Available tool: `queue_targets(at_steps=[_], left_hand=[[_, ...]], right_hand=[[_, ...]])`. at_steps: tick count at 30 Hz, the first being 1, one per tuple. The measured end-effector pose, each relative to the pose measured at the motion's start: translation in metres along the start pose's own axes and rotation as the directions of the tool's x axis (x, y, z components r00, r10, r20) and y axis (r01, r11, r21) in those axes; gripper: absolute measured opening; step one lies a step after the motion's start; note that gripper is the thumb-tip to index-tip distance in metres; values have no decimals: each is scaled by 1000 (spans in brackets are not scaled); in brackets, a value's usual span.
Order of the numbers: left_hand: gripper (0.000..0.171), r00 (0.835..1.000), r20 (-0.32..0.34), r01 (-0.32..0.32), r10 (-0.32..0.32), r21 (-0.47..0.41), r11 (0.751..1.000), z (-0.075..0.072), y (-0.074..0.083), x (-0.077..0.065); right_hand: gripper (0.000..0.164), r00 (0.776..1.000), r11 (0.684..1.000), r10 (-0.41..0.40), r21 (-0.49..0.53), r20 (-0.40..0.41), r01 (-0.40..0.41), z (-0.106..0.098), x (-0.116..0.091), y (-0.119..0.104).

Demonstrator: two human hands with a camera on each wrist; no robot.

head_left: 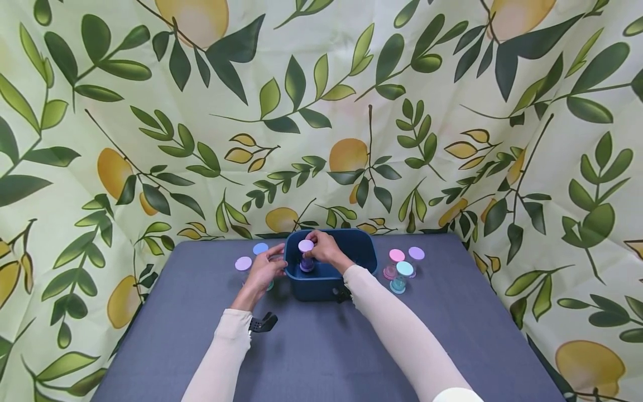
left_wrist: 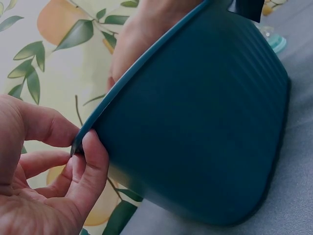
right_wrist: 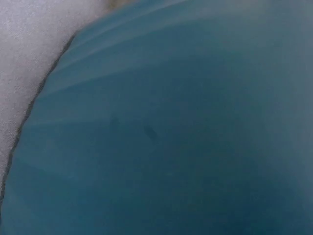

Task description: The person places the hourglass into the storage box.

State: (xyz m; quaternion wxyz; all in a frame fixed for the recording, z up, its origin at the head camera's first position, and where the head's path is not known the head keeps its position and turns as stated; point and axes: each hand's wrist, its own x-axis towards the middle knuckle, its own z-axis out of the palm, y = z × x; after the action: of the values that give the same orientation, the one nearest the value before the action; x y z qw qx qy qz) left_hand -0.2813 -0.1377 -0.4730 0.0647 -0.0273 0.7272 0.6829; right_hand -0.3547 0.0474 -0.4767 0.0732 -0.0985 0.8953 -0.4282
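A dark blue plastic bin [head_left: 316, 287] stands near the back of the table. My right hand [head_left: 326, 249] reaches over its front rim and grips a purple sand timer [head_left: 306, 245] by its top, upright inside the bin at the left end. In the left wrist view, the thumb and fingers of my left hand [left_wrist: 58, 171] pinch the rim of the bin [left_wrist: 195, 127]. The right hand [left_wrist: 129, 49] is partly hidden behind that rim. Only the bin's outer wall [right_wrist: 171, 122] and some table show in the right wrist view, blurred.
Right of the bin stand a pink sand timer [head_left: 396, 255], a teal one [head_left: 404, 269] and a purple one [head_left: 416, 254]. By my left hand are a lilac-topped timer [head_left: 243, 263], a blue-topped one [head_left: 260, 248] and a partly hidden green one. Fruit-patterned cloth [head_left: 301, 167] hangs behind the grey table [head_left: 321, 357].
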Motion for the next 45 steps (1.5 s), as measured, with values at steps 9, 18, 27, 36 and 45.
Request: queue_targets(at_steps=[9, 18, 27, 36, 45], left_hand=[[54, 1000, -3, 10, -10, 4, 1000, 0, 0, -1], [54, 1000, -10, 9, -9, 1, 1000, 1, 0, -1], [54, 1000, -6, 12, -12, 9, 1000, 1, 1, -1], [54, 1000, -21, 21, -21, 0, 1000, 1, 0, -4], [53, 1000, -23, 4, -4, -14, 1000, 2, 2, -3]], right_hand=[[42, 1000, 999, -28, -33, 11, 29, 5, -2, 1], [42, 999, 997, -26, -72, 20, 28, 7, -4, -1], [49, 998, 996, -39, -77, 48, 43, 4, -6, -1], [54, 997, 997, -52, -53, 61, 56, -9, -11, -1], [50, 995, 995, -102, 6, -17, 102, -34, -25, -6]])
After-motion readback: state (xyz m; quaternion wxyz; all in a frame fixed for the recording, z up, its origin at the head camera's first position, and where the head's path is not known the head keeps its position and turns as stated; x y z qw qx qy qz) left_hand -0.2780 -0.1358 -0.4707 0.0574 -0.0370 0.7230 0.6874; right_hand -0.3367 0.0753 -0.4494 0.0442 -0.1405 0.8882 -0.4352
